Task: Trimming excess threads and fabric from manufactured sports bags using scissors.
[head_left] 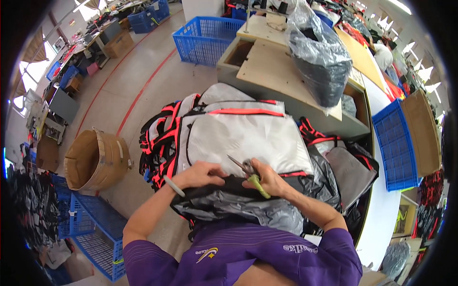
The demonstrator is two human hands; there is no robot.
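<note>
A stack of silver-grey bags (229, 138) with black and neon-red trim lies in front of me. My right hand (268, 180) is wrapped round a pair of scissors (242, 165) with yellow-green handles, their pointed blades aimed to the far left over the top bag's silver panel. At the near side of that panel, my left hand (202, 174) is closed on the edge of the black fabric (224, 187) of the bag. Crinkled grey lining (243, 208) spreads toward my body. The fingertips of both hands are close together at the black edge, and partly hidden.
A round cardboard bin (97, 159) stands on the floor to the left, above blue crates (98, 233). Another blue crate (207, 40) stands beyond the stack. A wooden-topped bench (272, 71) holds a plastic-wrapped black bundle (319, 62). Another grey bag (350, 171) lies at right.
</note>
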